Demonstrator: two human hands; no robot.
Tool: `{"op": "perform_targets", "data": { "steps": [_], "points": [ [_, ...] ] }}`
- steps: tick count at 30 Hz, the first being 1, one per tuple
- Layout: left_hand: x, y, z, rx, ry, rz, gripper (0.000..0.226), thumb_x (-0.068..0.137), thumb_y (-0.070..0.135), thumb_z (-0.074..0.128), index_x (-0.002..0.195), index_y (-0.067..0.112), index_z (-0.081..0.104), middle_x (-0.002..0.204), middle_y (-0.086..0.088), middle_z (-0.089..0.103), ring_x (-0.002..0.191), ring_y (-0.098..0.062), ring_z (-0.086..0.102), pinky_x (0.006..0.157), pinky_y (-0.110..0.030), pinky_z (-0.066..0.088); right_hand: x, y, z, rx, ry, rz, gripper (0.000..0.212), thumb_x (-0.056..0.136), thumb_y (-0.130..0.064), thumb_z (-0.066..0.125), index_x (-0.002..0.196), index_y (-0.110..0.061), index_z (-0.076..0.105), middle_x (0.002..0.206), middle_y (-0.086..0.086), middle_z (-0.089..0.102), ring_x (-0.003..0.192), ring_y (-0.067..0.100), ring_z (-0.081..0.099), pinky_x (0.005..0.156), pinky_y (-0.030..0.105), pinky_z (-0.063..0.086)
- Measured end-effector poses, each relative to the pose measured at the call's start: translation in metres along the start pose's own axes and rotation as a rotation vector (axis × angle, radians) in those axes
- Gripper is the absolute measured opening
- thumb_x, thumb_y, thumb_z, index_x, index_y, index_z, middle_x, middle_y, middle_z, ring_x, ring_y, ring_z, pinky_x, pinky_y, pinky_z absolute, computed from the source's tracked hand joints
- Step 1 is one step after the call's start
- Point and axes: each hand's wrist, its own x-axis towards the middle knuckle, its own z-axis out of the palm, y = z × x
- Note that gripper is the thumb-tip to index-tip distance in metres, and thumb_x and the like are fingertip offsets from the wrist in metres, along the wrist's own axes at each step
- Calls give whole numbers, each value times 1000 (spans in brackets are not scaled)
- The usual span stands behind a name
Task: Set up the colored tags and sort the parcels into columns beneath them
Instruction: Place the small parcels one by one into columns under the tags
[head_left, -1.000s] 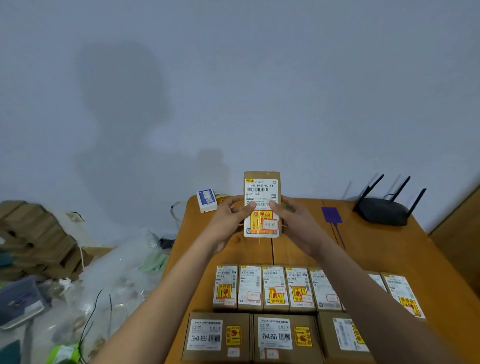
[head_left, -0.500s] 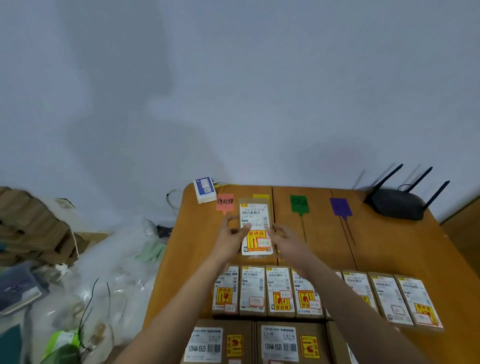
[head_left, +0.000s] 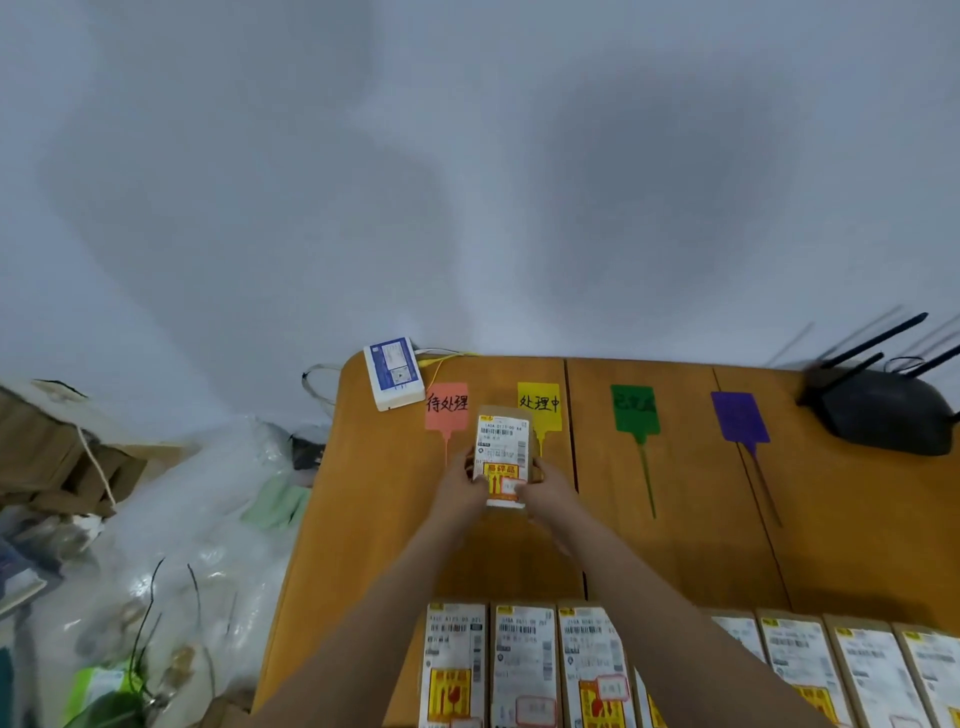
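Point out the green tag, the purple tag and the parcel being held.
green tag (head_left: 635, 414): head view, on its flat square head.
purple tag (head_left: 739, 417): head view, on its square head.
held parcel (head_left: 503, 441): head view, on its white shipping label.

Head view, forward-down over table

- Four tags: pink, yellow, green, purple.
- Held parcel: brown, with a white label and a yellow-and-red sticker.
- Bench: orange-brown wood.
- Router: black.
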Motion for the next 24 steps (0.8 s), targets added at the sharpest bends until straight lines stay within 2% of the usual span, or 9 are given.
{"op": "perform_targets", "data": {
  "steps": [3,5,8,9,11,16,20,22,24],
  "points": [
    [41,4,1,4,1,17,59,89,-8,49,140,22,42,127,-1,61,93,-7,61,65,-16,51,41,-21,-1,-45,29,-27,55,95,5,49,147,-11,42,133,13,61,105,25,60,63,23,47],
    [66,7,2,28,12,26,61,90,-9,47,143,21,39,124,1,59,100,-9,56,64,-11,43,65,-30,-1,-66,34,-38,53,95,4,48,145,-10,43,132,13,60,100,21,57,65,25,46],
    [99,4,1,48,40,32,60,93,-5,48,146,21,38,132,-2,57,112,-15,54,78,-16,45,94,-37,-1,-64,41,-54,53,93,3,50,143,-15,47,131,11,62,103,22,57,80,32,49],
    [107,1,0,57,44,35,60,93,-4,49,146,21,38,135,-3,56,119,-17,54,86,-21,45,102,-37,0,-59,32,-58,54,92,4,51,143,-16,48,130,10,62,106,23,59,83,34,51],
    [118,-4,-2,79,41,41,60,93,-4,49,147,21,38,139,-4,54,125,-18,52,91,-25,43,115,-36,0,-58,11,-63,57,90,8,52,142,-15,49,130,10,64,111,24,62,86,34,54],
    [127,-19,0,97,59,82,59,94,-1,50,146,24,39,138,-3,55,123,-18,54,93,-26,44,124,-29,1,-79,11,-105,56,90,5,57,142,-17,51,133,7,62,111,21,61,72,24,50],
    [124,-15,0,113,25,113,60,93,-4,52,144,23,41,136,-1,57,117,-9,52,96,-26,44,125,-23,0,-85,50,-99,53,93,3,55,142,-17,51,133,9,62,106,21,61,61,22,45],
    [120,-14,1,135,23,101,59,93,-1,54,145,24,40,137,-2,56,123,-16,53,103,-36,46,122,-24,0,-103,44,-80,54,94,0,56,144,-18,48,138,10,60,115,25,60,74,28,52],
    [109,-6,-1,152,32,82,55,94,5,55,144,24,41,137,-3,57,127,-23,53,103,-36,46,114,-26,0,-141,50,-49,62,95,-7,60,152,-14,35,147,11,50,129,29,53,97,38,51]
  ]
}}
